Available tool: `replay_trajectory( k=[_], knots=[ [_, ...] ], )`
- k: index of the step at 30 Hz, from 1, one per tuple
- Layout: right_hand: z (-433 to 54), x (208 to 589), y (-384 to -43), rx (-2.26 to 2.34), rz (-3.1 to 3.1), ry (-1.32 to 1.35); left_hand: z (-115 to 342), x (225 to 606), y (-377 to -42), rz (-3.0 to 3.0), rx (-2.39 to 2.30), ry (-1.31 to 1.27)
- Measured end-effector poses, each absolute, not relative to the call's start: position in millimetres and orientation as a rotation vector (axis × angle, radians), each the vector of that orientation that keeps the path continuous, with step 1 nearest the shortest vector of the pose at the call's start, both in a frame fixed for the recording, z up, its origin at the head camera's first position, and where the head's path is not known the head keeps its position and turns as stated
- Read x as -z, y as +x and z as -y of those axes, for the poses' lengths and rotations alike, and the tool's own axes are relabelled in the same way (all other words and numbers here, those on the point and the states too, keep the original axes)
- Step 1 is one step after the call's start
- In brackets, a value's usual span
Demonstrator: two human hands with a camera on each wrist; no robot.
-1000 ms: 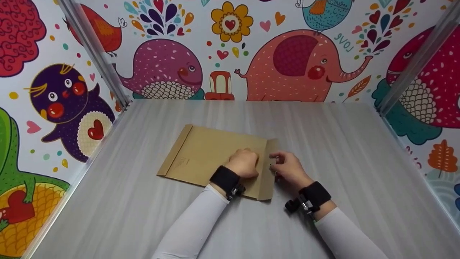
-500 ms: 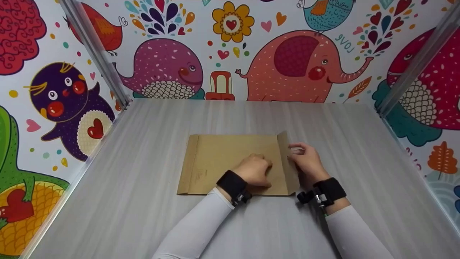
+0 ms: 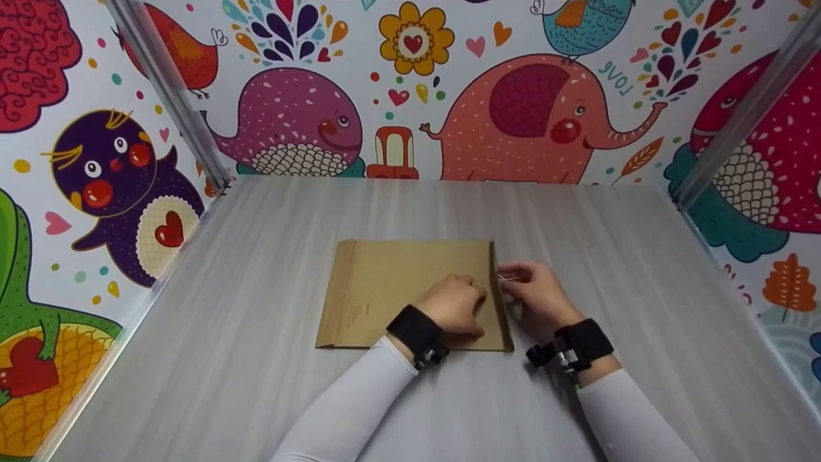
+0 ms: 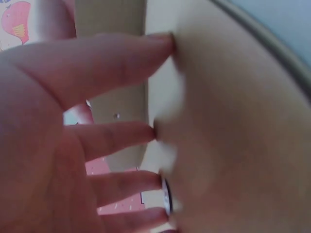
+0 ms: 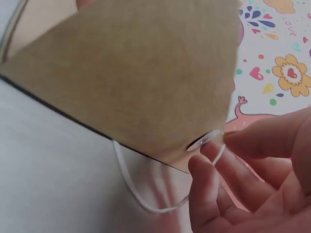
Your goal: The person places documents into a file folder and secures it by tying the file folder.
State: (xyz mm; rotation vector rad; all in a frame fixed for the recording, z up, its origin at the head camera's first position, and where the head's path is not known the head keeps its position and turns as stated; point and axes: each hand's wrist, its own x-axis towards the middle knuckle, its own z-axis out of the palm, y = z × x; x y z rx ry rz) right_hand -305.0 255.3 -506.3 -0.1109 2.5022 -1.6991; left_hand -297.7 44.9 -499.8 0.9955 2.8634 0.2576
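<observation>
A brown kraft-paper document envelope [image 3: 397, 269] lies flat on the table, with its flap [image 3: 501, 301] tilted up along the right side. My left hand [image 3: 452, 301] presses the envelope's face with spread fingertips, beside the fold. A dark-rimmed white disc [image 4: 166, 194] sits by its fingertips in the left wrist view. At the flap's outer side, my right hand [image 3: 539, 292] pinches a thin white string [image 5: 160, 211] between thumb and fingers. In the right wrist view the string loops below the flap edge, and the fingers are right at a white round button [image 5: 201, 141] on the flap.
The pale wood-grain table [image 3: 256, 385] reaches back to a wall printed with cartoon animals [image 3: 519, 128]. Metal posts [image 3: 173, 96] stand at the back corners. Side walls close off the left and right.
The envelope has turned square to the table and shifted right. Its flap, laid outward before, now tilts upward. My right hand moved right, then slightly back left; my left hand stayed on the envelope.
</observation>
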Motion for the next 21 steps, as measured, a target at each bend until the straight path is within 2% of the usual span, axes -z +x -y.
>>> replay_trajectory(
  k=[10,21],
  knots=[
    [-249,516,-303,1.407,-2.6,-0.333,-42,497,-301,-2.882,-0.313,0.961],
    [-246,519,-302,1.232,-2.7,-0.447,-41,499,-302,-2.859,-0.338,0.914]
  ],
)
